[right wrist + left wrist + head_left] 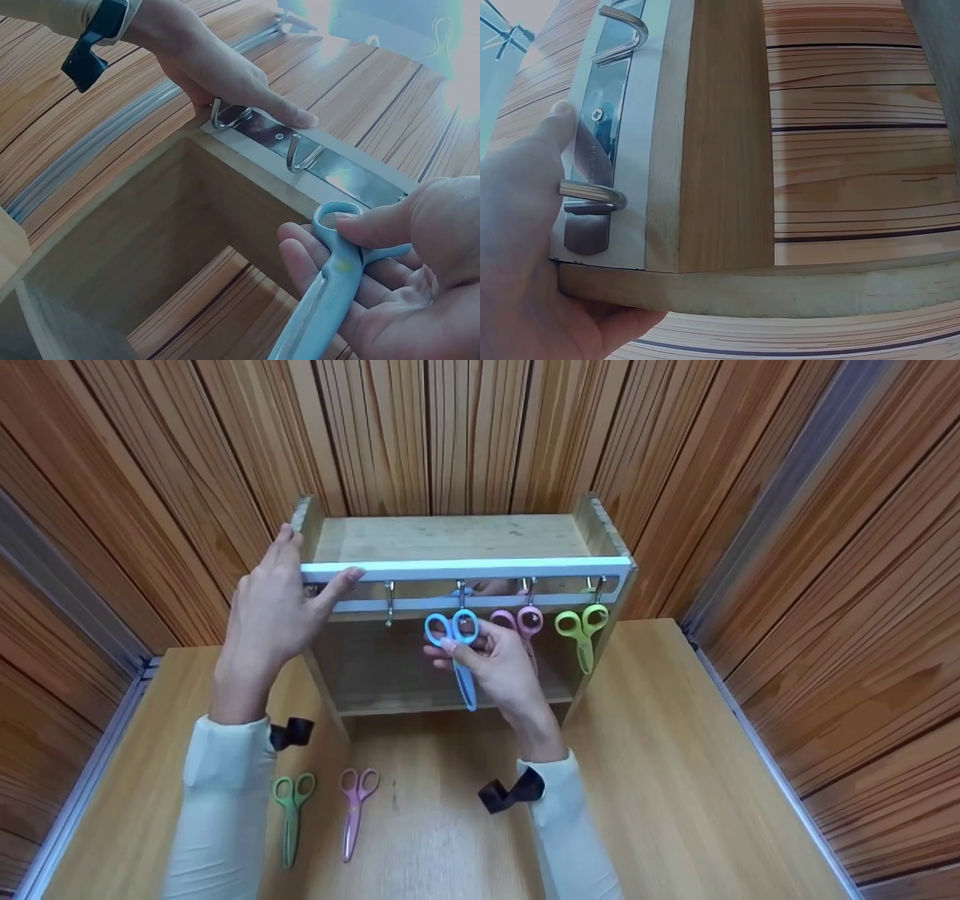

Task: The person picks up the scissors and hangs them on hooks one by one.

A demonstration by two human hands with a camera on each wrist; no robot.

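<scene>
My right hand pinches blue scissors between thumb and fingers, blades pointing down. One handle loop is at a metal hook on the rack; I cannot tell whether the hook bears it. My left hand grips the upper left corner of the wooden shelf, thumb on the front, fingers around the side board. Pink scissors, partly behind my right hand, and yellow-green scissors hang from hooks on the right. Bare hooks are nearest my left hand.
Green scissors and another pair of pink scissors lie on the wooden table in front of the shelf. Wood-panelled walls stand behind and at both sides. Metal rails edge the table.
</scene>
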